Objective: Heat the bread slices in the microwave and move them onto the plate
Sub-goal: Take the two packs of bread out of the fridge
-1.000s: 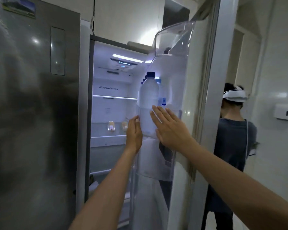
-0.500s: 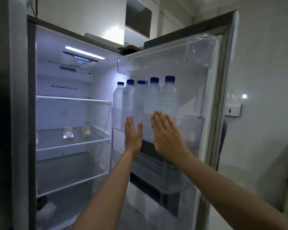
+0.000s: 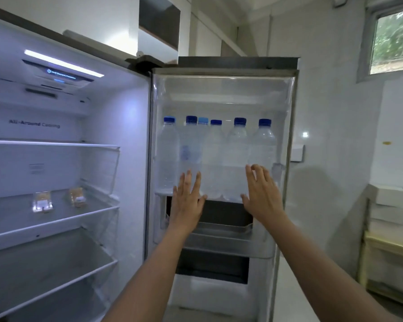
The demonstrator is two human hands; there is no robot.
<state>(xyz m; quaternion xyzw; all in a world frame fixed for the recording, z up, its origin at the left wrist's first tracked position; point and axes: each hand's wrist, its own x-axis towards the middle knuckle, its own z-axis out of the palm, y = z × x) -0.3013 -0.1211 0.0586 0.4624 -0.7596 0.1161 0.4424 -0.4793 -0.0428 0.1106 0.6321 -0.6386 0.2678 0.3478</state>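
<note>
The fridge stands open in front of me. Two small clear packs of bread, one [image 3: 42, 202] and another [image 3: 76, 197], lie on the middle glass shelf [image 3: 56, 219] at the left. My left hand [image 3: 187, 201] and my right hand [image 3: 261, 196] are both flat and open against the inside of the open fridge door [image 3: 221, 89], at the door bin that holds the water bottles [image 3: 215, 156]. Neither hand holds anything. No microwave or plate is in view.
Several blue-capped bottles fill the door bin. Lower door bins [image 3: 219, 238] sit under my hands. Other glass shelves [image 3: 44, 270] run below the bread. White boxes on a cart [image 3: 391, 219] stand at the right, under a window [image 3: 393, 40].
The fridge door has swung wide open to the right with both hands on it. My hands have spread apart. The interior and bread packs came fully into view.
</note>
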